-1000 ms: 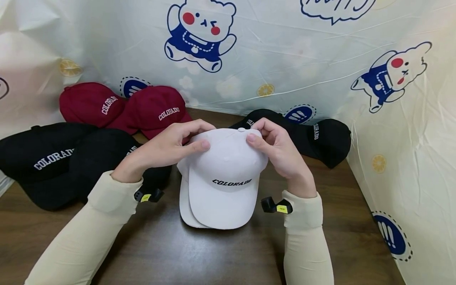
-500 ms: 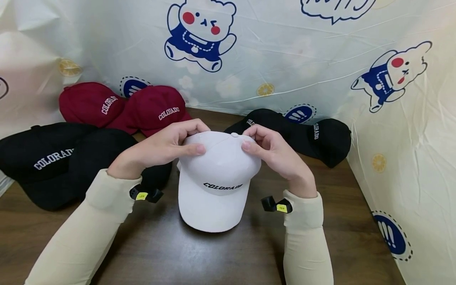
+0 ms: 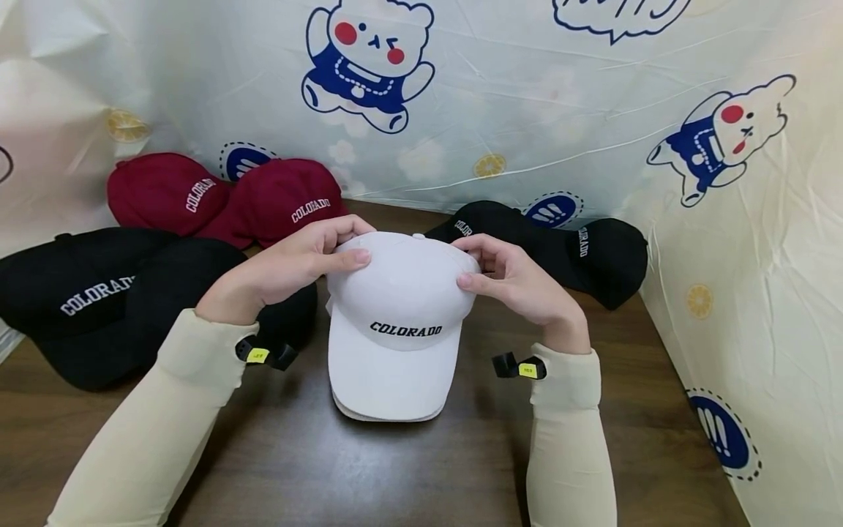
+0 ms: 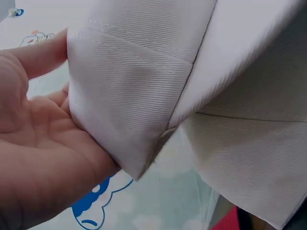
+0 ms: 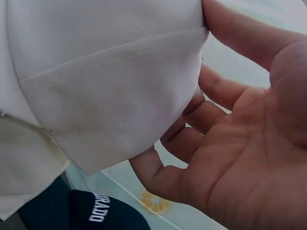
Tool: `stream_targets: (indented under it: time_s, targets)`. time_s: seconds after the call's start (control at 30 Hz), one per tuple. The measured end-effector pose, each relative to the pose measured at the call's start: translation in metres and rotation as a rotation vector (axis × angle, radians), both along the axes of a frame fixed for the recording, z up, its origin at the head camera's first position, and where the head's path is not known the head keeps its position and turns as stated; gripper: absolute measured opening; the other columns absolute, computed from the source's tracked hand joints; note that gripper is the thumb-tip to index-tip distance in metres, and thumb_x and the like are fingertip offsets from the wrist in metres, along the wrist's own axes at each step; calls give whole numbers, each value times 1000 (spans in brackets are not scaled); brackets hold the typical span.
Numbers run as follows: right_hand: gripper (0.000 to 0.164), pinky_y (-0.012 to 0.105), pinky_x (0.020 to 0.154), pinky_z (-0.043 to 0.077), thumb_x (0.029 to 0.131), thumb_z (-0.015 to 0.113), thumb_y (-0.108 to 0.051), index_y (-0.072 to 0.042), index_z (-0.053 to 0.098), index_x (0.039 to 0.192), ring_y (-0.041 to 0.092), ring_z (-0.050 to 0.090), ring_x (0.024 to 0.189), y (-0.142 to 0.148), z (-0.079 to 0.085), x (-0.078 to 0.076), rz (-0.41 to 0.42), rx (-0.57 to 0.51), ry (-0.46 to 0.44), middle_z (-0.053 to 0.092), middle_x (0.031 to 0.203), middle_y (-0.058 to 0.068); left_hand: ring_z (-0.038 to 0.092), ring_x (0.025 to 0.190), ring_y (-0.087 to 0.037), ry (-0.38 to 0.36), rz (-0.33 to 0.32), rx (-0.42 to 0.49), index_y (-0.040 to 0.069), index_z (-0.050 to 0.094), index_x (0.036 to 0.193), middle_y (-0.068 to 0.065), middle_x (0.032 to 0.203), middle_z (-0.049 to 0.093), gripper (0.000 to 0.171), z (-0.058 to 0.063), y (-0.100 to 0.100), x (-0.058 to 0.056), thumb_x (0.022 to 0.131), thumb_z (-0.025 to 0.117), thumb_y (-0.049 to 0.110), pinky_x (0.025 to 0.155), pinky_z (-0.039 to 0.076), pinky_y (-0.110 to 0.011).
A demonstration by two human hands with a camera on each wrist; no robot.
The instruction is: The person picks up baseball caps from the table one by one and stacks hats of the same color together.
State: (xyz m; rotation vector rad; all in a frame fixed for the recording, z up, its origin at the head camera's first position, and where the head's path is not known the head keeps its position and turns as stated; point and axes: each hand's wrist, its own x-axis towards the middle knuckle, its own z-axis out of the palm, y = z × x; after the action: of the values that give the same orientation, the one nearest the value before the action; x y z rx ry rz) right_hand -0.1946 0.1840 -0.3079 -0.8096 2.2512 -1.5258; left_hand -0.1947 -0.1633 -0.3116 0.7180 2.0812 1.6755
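Observation:
A white baseball cap (image 3: 403, 293) with dark COLORADO lettering faces me at the middle of the table. Beneath its brim shows the thin edge of a second white cap (image 3: 385, 419), mostly hidden under the first. My left hand (image 3: 290, 260) holds the upper cap's left side, thumb on the crown's front and fingers behind. On the other side my right hand (image 3: 520, 282) grips the crown's right side, its thumb also in front. Both wrist views show the upper cap's side panel (image 4: 124, 86) between thumb and fingers, with the lower cap (image 5: 29, 163) hanging apart below it.
Two maroon caps (image 3: 286, 201) lie at the back left, behind two larger black caps (image 3: 99, 293). More black caps (image 3: 593, 256) sit at the back right, against the printed curtain (image 3: 487, 88). The brown wooden table (image 3: 329, 476) extends toward me.
The upper white cap has shifted left, so its brim lies over the lower one's, and has risen slightly since half a second ago. My right thumb has moved outward along the crown.

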Motion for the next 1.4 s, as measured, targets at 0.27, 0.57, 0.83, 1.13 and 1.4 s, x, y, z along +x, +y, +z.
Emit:
stream_targets:
  time_s: [0.27,0.57,0.83,1.13,1.4]
  targets:
    - [40,30,80,57,102,68,-5,-3,59,141,27,62,100,-7,-8,-6,-35,10,-73,65,113,15,61,122,-29,-80,10,-59,4,50,141,-14,135,63,39,-8,-3,-7,108,59,22,100,54,-44]
    - [39,29,81,57,104,66,-6,-1,58,142,25,62,98,-9,-20,-13,-48,26,-129,63,111,13,53,127,-31,-109,1,-135,3,48,142,-18,136,57,39,-17,-3,-13,109,56,24,107,46,-51]
    - [40,28,79,55,104,67,-7,0,57,142,26,59,98,-11,-27,-18,-57,52,-140,60,109,12,52,123,-30,-82,8,-220,4,49,143,-16,130,58,40,-21,-4,-16,111,55,27,103,48,-49]
    - [39,28,75,51,105,67,-10,-3,57,142,25,54,94,-13,-32,-19,-69,110,-144,56,103,12,53,117,-29,-25,39,-285,6,51,142,-15,124,57,38,-24,-3,-17,110,58,26,94,52,-42]
    - [39,27,73,50,105,68,-12,-4,57,142,26,54,93,-14,-33,-19,-89,135,-128,57,102,13,54,117,-30,25,62,-338,7,52,142,-15,126,58,44,-26,-4,-18,107,65,30,89,55,-42]
